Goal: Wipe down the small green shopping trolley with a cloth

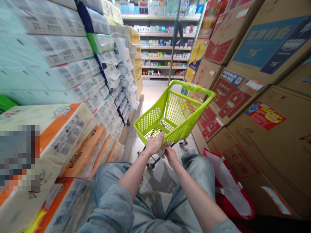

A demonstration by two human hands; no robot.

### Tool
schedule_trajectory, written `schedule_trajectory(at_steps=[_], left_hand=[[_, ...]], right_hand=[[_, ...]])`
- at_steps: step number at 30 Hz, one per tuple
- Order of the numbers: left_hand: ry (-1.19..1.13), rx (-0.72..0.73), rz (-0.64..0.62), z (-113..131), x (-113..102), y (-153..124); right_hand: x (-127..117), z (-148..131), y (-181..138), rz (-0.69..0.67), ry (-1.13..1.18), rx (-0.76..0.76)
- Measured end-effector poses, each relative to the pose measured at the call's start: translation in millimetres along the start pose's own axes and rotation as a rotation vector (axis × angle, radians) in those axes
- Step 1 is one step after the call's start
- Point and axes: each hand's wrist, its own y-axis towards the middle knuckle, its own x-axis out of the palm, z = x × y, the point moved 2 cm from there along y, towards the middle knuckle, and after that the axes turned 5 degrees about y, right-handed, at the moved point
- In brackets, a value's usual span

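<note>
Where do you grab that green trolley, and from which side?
Probably the thick handle bar of the green trolley, from the far side: it rises smooth and clear above the thin mesh walls. The left hand and right hand meet at the low near rim, on a crumpled cloth.

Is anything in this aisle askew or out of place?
The green basket cart looks tilted, leaning toward the cartons. The left hand and right hand pinch a crumpled pale cloth at its near rim.
</note>
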Motion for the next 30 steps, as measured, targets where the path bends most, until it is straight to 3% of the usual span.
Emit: schedule_trajectory(at_steps=[3, 7, 12, 16, 21, 26, 30], left_hand=[[-0.019, -0.007, -0.004, -1, 0, 0], [-0.066, -0.013, -0.016, 1, -1, -1], [-0.006, -0.011, -0.020, 4, -4, 0], [0.068, 0.039, -0.026, 6, -4, -1], [0.106, 0.086, -0.031, 10, -5, -2], [0.116, 0.111, -0.022, 19, -6, -2], [0.119, 0.108, -0.007, 24, -5, -3]], right_hand=[[-4, -3, -2, 0.003, -0.039, -0.006], [-16, -8, -5, 0.108, 0.021, -0.058], [-20, -46, 5, 0.215, 0.087, -0.336], [-6, -79, 26, 0.200, -0.298, -0.500], [15, -96, 44, 0.360, -0.868, -0.571], [23, -105, 43, 0.457, -1.071, -0.592], [19, -93, 27, 0.432, -1.102, -0.719]])
